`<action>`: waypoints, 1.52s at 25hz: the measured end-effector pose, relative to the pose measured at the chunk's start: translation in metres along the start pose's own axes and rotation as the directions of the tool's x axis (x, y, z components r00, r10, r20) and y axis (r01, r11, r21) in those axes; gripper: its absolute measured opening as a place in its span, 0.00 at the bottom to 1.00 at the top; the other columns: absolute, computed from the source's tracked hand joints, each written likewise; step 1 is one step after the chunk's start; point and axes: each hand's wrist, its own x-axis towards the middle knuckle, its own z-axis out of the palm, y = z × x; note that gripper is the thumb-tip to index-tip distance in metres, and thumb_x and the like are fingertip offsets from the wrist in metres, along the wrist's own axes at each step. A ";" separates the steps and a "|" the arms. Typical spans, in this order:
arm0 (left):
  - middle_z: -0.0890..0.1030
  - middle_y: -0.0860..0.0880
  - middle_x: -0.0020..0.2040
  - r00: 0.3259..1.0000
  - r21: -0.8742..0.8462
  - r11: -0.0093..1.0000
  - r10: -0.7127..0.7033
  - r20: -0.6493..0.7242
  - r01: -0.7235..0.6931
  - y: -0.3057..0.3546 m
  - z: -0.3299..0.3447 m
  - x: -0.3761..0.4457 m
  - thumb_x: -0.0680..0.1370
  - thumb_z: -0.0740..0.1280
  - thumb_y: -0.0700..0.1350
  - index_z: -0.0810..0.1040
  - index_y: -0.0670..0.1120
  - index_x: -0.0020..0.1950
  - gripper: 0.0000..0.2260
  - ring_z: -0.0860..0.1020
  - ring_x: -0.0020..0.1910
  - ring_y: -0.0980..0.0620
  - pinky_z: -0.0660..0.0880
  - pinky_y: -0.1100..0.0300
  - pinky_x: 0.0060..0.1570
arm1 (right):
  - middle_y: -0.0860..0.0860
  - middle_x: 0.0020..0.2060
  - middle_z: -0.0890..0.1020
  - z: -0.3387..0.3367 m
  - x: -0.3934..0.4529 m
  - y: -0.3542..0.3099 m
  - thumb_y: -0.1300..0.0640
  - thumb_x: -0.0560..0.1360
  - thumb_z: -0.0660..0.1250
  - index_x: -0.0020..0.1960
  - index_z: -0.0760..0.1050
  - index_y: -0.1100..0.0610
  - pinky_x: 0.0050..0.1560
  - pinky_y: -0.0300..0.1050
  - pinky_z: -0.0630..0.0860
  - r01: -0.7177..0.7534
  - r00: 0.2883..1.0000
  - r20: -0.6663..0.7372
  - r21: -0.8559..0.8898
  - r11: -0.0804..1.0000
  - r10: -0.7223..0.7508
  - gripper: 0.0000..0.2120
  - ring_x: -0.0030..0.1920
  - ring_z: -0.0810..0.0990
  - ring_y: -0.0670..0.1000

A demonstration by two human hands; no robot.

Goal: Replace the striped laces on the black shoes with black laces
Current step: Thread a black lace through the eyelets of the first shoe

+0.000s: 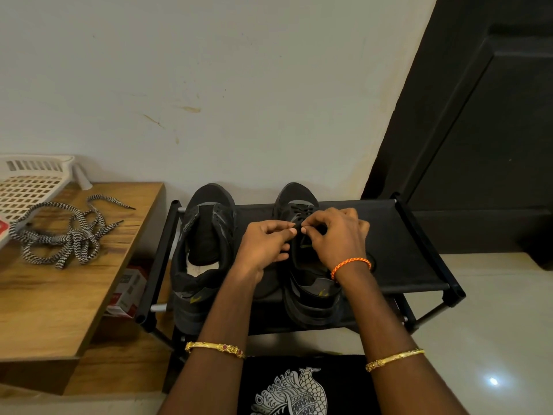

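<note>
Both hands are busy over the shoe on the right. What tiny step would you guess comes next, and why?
Probably threading the black lace through the next eyelet of the right-hand black shoe. The left hand and right hand both pinch it above the tongue, a few crossings already show nearer the toe, and the zigzag striped black-and-white laces lie discarded on the wooden table.

Black-and-white zigzag striped laces [64,238] lie on a brown wood-grain table [59,295]; two black shoes [206,250] sit on a black rack [419,265]. An orange braided wristband [350,265] circles one wrist; a white lattice basket [30,187] stands nearby.
</note>
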 end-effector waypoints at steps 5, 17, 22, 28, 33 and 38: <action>0.80 0.54 0.39 0.998 0.033 0.999 0.039 0.045 -0.041 -0.005 0.000 0.005 0.79 0.66 0.46 0.82 0.50 0.48 0.05 0.76 0.32 0.60 0.75 0.67 0.32 | 0.44 0.34 0.81 0.002 0.000 -0.001 0.59 0.70 0.73 0.43 0.69 0.47 0.51 0.43 0.59 -0.055 0.998 -0.010 0.271 0.961 0.060 0.13 0.48 0.77 0.49; 0.77 0.52 0.39 0.646 -0.171 0.795 0.324 -0.691 -0.581 0.019 -0.016 -0.009 0.83 0.56 0.41 0.68 0.50 0.47 0.07 0.80 0.37 0.55 0.75 0.63 0.39 | 0.53 0.56 0.71 -0.004 -0.005 0.005 0.67 0.68 0.68 0.54 0.68 0.52 0.60 0.52 0.65 -0.240 0.970 0.018 0.171 0.956 0.241 0.19 0.59 0.68 0.56; 0.72 0.52 0.29 0.664 -0.341 0.696 0.260 -0.702 -0.632 0.028 -0.032 -0.014 0.83 0.55 0.42 0.68 0.49 0.46 0.07 0.71 0.24 0.56 0.70 0.64 0.26 | 0.57 0.53 0.73 -0.002 -0.008 0.007 0.65 0.68 0.69 0.51 0.68 0.56 0.57 0.52 0.72 -0.377 0.921 0.020 0.294 0.878 0.389 0.15 0.55 0.72 0.58; 0.81 0.51 0.42 0.947 0.424 0.870 0.312 -0.079 -0.252 -0.005 0.005 0.000 0.78 0.66 0.48 0.81 0.47 0.49 0.07 0.78 0.42 0.54 0.72 0.63 0.43 | 0.58 0.54 0.75 0.004 -0.005 0.013 0.63 0.67 0.71 0.48 0.66 0.54 0.55 0.51 0.74 -0.526 0.846 0.101 0.314 0.790 0.523 0.17 0.56 0.74 0.59; 0.80 0.52 0.39 0.941 0.444 0.872 0.301 -0.153 -0.206 -0.005 0.015 0.007 0.78 0.66 0.45 0.81 0.45 0.46 0.06 0.78 0.41 0.54 0.70 0.64 0.39 | 0.57 0.55 0.74 0.008 -0.003 0.015 0.62 0.67 0.72 0.49 0.65 0.52 0.59 0.57 0.74 -0.566 0.823 0.151 0.315 0.762 0.548 0.18 0.56 0.75 0.59; 0.82 0.50 0.41 0.928 -0.218 0.913 0.295 -0.230 -0.344 0.020 0.010 -0.009 0.80 0.62 0.39 0.78 0.43 0.46 0.06 0.80 0.37 0.63 0.74 0.72 0.39 | 0.57 0.57 0.72 0.006 -0.003 0.017 0.60 0.68 0.72 0.50 0.65 0.52 0.62 0.58 0.71 -0.578 0.813 0.126 0.278 0.767 0.568 0.18 0.59 0.71 0.59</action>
